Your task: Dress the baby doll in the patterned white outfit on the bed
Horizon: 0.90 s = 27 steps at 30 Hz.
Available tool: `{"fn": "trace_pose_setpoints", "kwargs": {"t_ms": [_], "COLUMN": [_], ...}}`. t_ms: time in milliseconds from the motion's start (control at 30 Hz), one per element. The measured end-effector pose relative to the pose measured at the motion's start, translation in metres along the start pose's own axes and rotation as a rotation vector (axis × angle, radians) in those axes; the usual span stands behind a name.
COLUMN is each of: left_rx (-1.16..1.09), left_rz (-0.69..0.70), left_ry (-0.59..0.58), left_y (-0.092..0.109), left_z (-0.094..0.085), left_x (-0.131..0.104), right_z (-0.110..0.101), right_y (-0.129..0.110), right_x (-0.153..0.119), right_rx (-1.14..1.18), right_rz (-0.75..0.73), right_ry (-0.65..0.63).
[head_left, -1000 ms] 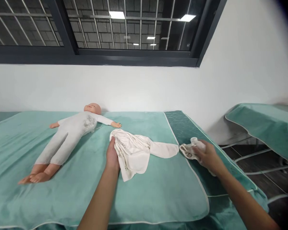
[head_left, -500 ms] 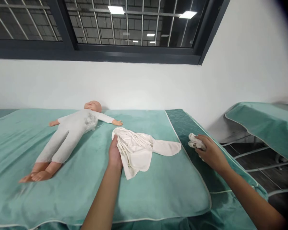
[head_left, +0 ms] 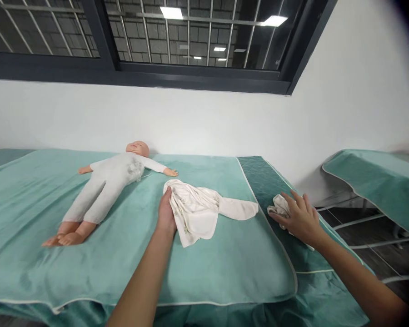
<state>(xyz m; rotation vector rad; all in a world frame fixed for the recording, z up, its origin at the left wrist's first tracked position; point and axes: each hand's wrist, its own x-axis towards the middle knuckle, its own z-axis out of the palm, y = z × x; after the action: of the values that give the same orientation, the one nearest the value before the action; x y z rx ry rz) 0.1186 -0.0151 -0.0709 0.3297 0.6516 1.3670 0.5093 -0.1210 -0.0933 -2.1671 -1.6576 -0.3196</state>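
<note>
My left hand grips the edge of a white baby shirt, thumb on top. One sleeve of the shirt stretches out to the right across the green blanket. Over the dark green strip at the right, my right hand has its fingers spread above a crumpled white cloth. That cloth rests on the bed, partly hidden under the hand. A baby doll in a white body suit lies on its back to the left, arms out, its head toward the wall.
A light green blanket with pale piping covers the bed. Behind it stands a white wall below a dark-framed window with metal bars. Another green-covered bed is at the right, with metal rails and dark floor in the gap.
My right hand has opened and let go of the crumpled cloth on the dark green strip. My left hand still holds the shirt. The view has shifted slightly.
</note>
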Motion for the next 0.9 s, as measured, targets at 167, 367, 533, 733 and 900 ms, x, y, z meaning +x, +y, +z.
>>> {"fn": "trace_pose_setpoints", "kwargs": {"t_ms": [167, 367, 533, 733, 900], "left_rx": [0.351, 0.923, 1.17, 1.738, 1.923], "left_rz": [0.263, 0.527, 0.612, 1.183, 1.271], "left_ry": [0.026, -0.408, -0.516, -0.211, 0.03], "left_y": [0.029, 0.07, 0.096, 0.112, 0.111], "left_z": [0.024, 0.104, 0.139, 0.115, 0.096], "left_x": [0.003, -0.06, -0.107, -0.097, -0.087], "right_z": [-0.039, -0.096, -0.147, -0.17, -0.162], "right_y": [-0.069, -0.185, -0.231, -0.221, -0.194], "right_x": [0.029, 0.066, 0.083, 0.095, 0.094], "right_rx": [0.479, 1.056, 0.964, 0.491, 0.148], "right_rz": [-0.166, -0.444, -0.683, -0.677, -0.603], "right_ry": [-0.113, -0.386, -0.484, -0.1, 0.052]}}
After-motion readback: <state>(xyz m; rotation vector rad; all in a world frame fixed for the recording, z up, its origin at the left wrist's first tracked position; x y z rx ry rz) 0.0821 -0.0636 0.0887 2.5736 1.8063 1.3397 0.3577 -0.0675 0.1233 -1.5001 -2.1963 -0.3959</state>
